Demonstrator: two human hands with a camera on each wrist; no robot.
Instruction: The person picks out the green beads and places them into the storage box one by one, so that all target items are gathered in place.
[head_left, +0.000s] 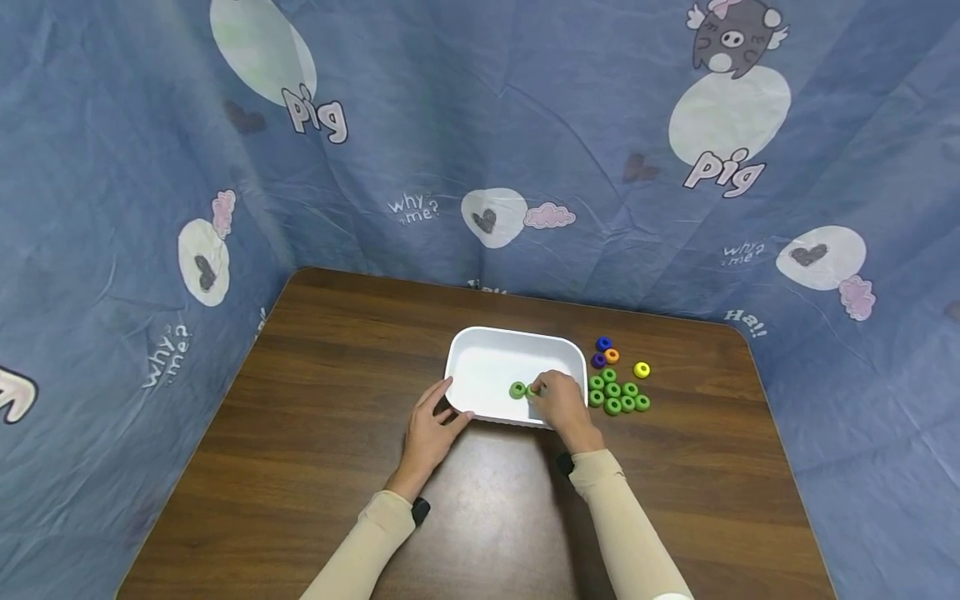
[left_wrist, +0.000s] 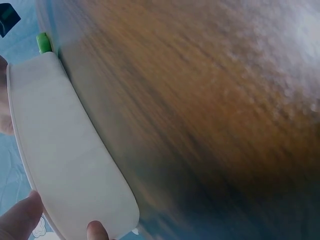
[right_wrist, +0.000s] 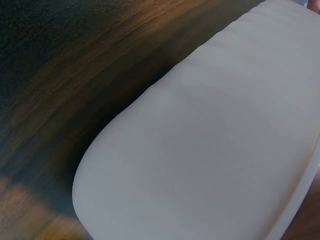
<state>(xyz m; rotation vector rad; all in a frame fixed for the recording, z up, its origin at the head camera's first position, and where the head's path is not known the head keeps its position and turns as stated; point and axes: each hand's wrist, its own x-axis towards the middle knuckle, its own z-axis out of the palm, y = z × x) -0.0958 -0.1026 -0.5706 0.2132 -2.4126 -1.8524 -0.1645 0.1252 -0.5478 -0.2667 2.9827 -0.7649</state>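
Observation:
A white tray [head_left: 487, 358] lies on the wooden table. My left hand [head_left: 427, 436] is at its near left corner, thumb and fingers spread and touching the rim from outside. In the left wrist view, fingertips [left_wrist: 97, 231] rest against the outer wall of the tray. My right hand [head_left: 562, 404] reaches over the near right side into the tray and pinches a green ring [head_left: 531, 391], which is partly hidden by the fingers. Just left of it, another green ring [head_left: 517, 390] lies on the tray floor. The right wrist view shows mostly the tray's outer wall [right_wrist: 200, 140].
Right of the tray lie several green rings [head_left: 612, 390] in a cluster. Beyond them are two blue or purple rings [head_left: 603, 343], an orange ring [head_left: 612, 356] and a yellow ring [head_left: 642, 370]. A blue patterned cloth [head_left: 450, 150] hangs behind the table [head_left: 337, 350].

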